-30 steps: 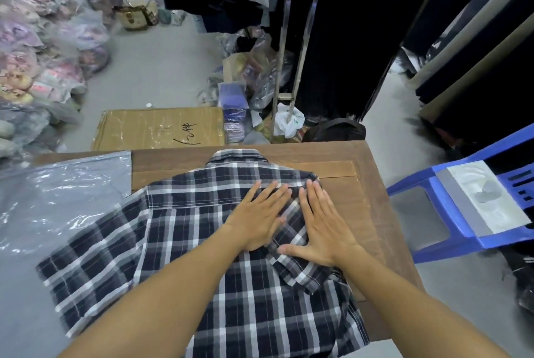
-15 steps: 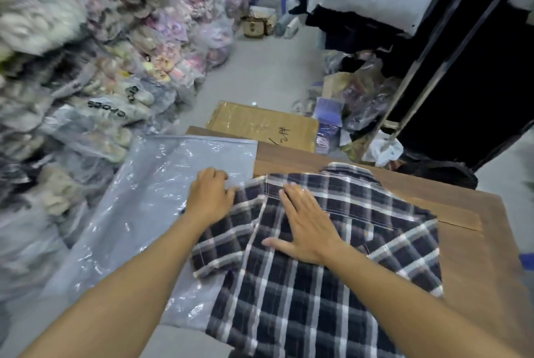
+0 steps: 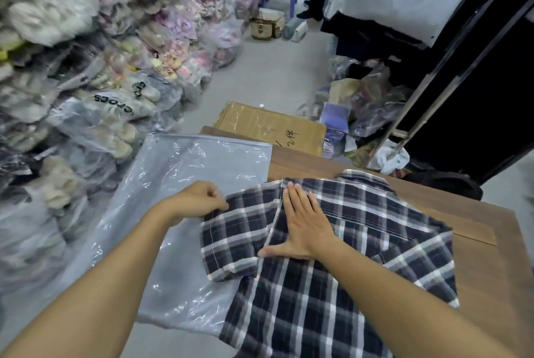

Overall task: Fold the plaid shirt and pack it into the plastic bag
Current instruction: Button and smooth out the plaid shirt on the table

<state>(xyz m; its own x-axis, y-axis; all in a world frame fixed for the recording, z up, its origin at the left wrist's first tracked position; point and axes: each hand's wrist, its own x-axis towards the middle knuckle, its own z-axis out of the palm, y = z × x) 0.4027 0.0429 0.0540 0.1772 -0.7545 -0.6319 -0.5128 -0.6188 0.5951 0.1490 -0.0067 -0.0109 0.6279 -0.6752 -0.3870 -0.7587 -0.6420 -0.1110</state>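
On shirt [image 3: 332, 285], right hand [image 3: 306, 227] flat, left hand [image 3: 199, 198] pinching

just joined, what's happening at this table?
A person is folding a plaid shirt on a wooden table. The right hand lies flat on the shirt near the shoulder seam, pinning it, while the left hand pinches the edge of the left sleeve. That sleeve lies over a clear plastic bag spread flat beside the shirt. Nothing is packed yet.

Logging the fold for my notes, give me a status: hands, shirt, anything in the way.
Left hand pinching sleeve edge; right hand flat on plaid shirt. Sleeve lies spread over plastic bag, not yet folded in. Nothing blocking.
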